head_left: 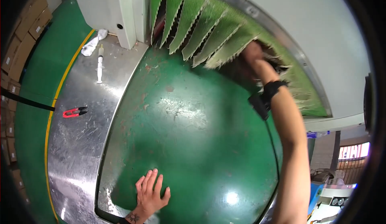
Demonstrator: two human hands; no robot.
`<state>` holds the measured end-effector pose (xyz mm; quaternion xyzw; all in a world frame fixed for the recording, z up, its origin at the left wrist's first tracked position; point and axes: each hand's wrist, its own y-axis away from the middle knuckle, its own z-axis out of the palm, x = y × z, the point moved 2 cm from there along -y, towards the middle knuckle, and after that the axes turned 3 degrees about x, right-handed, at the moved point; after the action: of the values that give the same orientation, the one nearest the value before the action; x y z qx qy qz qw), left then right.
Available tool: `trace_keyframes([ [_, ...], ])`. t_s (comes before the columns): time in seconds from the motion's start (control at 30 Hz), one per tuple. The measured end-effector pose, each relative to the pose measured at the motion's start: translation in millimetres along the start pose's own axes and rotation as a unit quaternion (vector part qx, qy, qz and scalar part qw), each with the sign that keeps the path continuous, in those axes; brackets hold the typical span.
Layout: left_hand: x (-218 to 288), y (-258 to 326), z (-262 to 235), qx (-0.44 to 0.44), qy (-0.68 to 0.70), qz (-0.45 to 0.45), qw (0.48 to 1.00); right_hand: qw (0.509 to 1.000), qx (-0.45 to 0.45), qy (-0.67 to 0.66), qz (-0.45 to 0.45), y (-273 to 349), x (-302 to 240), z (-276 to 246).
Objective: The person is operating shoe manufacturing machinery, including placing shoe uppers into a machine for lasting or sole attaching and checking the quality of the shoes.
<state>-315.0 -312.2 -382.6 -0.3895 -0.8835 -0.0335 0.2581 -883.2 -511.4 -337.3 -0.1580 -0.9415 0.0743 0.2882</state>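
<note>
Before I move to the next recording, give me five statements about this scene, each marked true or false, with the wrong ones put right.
1. The right hand is at the green strips. True.
2. The left hand grips the red snips. False: it is open and empty, over the green surface; the snips lie on the metal panel.
3. The syringe lies nearer to the white cloth than to the snips. True.
4. The strap on the right wrist is yellow. False: it is black.
5. The snips have dark tips. True.
</note>
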Motion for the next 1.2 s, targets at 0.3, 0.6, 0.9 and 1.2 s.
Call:
trace_keyframes([
  [0.3, -4.6, 10.5, 0.4, -0.044, -0.044, 0.017, 0.998, 0.944, 0.07, 0.136, -0.293, 64.1, -33.3, -49.3],
  [0.6, 1.5, 15.9, 17.3, -0.035, -0.023, -0.003, 0.999, 0.953, 0.092, -0.225, -0.183, 102.3, -80.0, -63.4],
  [0.9, 0.4, 27.5, -5.6, 0.029, -0.02, 0.003, 0.999, 0.623, -0.111, -0.707, 0.315, 366.2, -109.0, -243.5],
  [1.2, 117.9, 32.7, -49.5, -0.14, 0.412, -0.191, 0.88, 0.463, -0.113, -0.608, 0.635, 723.2, -50.2, -486.1],
])
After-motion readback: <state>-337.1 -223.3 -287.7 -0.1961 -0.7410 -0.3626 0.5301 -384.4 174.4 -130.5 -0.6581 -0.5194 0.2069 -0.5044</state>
